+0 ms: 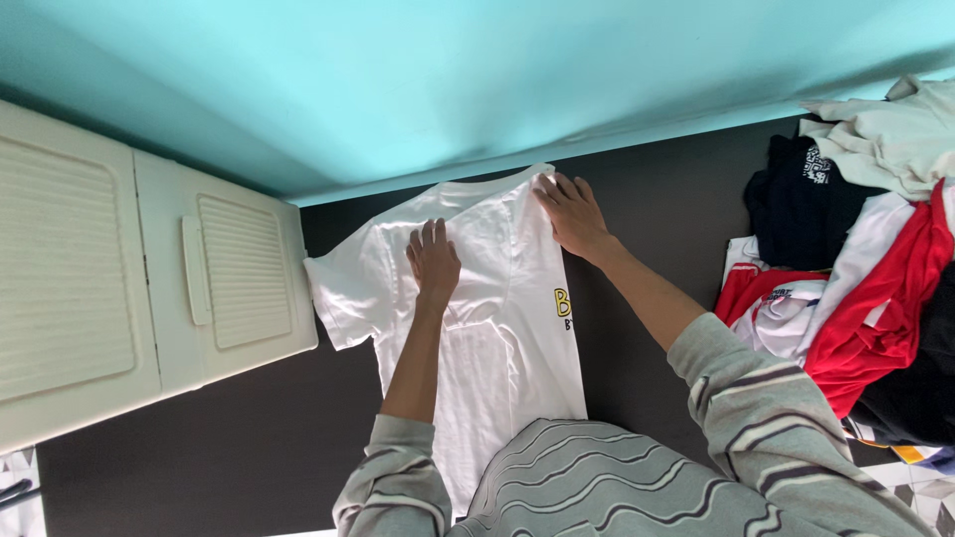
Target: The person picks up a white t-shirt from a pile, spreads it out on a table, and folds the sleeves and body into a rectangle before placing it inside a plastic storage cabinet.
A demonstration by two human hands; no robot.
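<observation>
A white T-shirt (497, 328) lies spread on a dark tabletop (249, 438), its right side folded inward along a straight edge. My left hand (434, 261) rests flat on the chest of the shirt, fingers apart. My right hand (573, 215) presses flat on the folded edge near the shoulder and collar, fingers spread. One sleeve (343, 293) sticks out to the left. A small yellow and black print shows at the fold. My grey striped sleeves fill the bottom of the view.
A heap of clothes (865, 298) in red, white, black and cream sits at the right. A cream cabinet (149, 288) with louvred doors stands at the left. A turquoise wall (448, 89) runs behind the table.
</observation>
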